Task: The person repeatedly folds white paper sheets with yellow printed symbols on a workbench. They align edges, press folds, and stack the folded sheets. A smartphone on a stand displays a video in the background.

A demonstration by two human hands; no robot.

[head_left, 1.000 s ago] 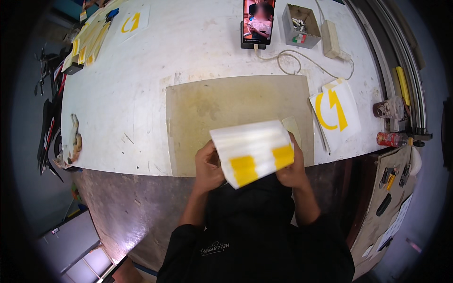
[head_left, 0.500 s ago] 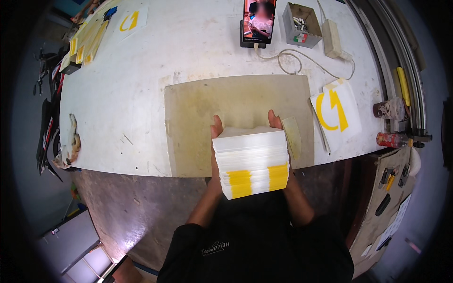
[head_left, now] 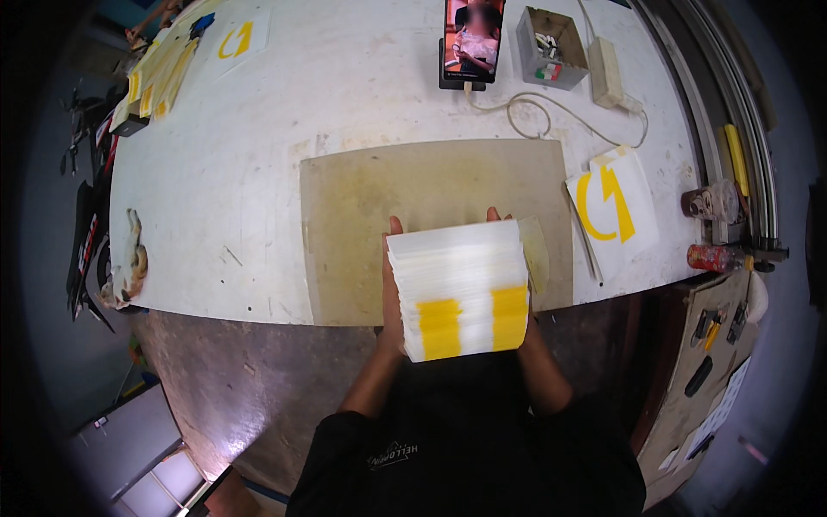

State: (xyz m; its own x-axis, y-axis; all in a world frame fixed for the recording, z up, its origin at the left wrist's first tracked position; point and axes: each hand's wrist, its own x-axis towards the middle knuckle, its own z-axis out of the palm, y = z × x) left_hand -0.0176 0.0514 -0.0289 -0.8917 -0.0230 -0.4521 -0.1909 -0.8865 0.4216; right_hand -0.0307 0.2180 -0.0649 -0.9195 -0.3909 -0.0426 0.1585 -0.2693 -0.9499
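Both hands are gripping a thick stack of white sheets with yellow patches [head_left: 461, 289] at frame centre: left hand [head_left: 392, 297] clamped on its left edge, right hand [head_left: 524, 320] mostly hidden on its right. The stack is hovering over the tan rectangular cutting mat [head_left: 413, 198] on the white worktable [head_left: 250, 164].

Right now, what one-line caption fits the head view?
Both hands, left hand and right hand, hold a stack of white sheets with yellow bands above a tan mat.
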